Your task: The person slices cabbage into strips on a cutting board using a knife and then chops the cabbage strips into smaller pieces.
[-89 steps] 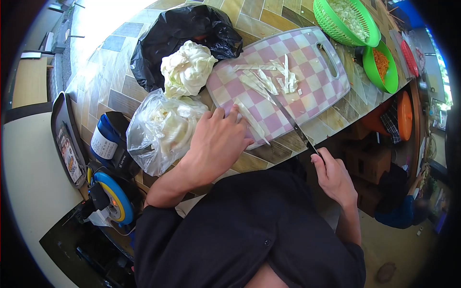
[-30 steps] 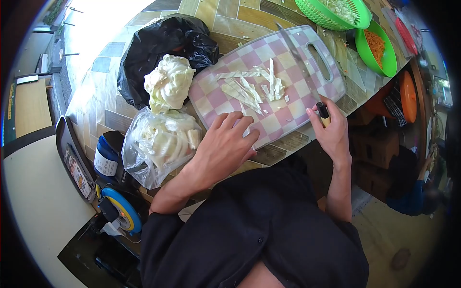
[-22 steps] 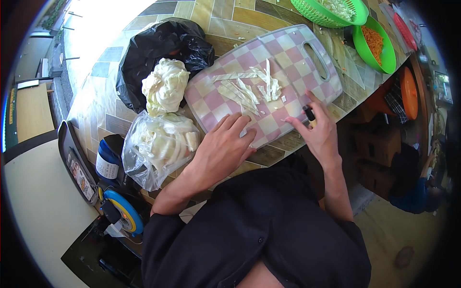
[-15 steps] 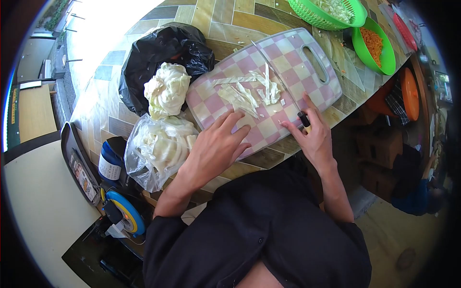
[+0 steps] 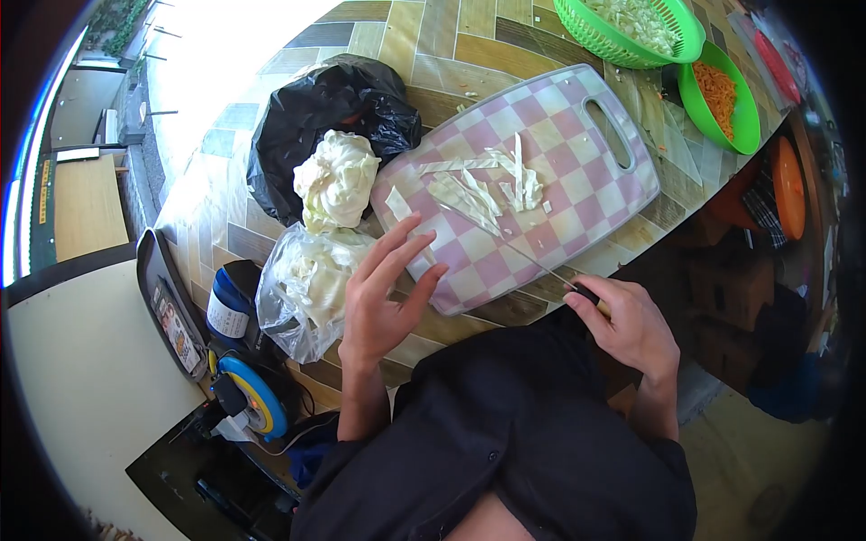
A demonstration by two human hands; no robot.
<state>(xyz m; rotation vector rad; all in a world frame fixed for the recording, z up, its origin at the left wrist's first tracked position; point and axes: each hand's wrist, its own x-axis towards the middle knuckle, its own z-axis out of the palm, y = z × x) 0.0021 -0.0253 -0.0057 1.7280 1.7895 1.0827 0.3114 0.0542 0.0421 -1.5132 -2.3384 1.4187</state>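
Note:
My right hand is closed around the dark handle of a knife, whose thin blade points left across the cutting board. The board is pink and white checked, with a handle slot at its far right. Near the blade's tip lie cut strips of cabbage. My left hand hangs over the board's near left edge, fingers spread and apart. Flat pale cabbage pieces lie on the board by its fingertips.
Left of the board sit a peeled cabbage, a black plastic bag and a clear bag of cabbage. At the far right stand a green basket of chopped cabbage and a green bowl of shredded carrot.
The knife has swung from lying away along the board to pointing left over the cabbage strips. My right hand now grips its handle. My left hand has turned more upright; pale pieces show beside it.

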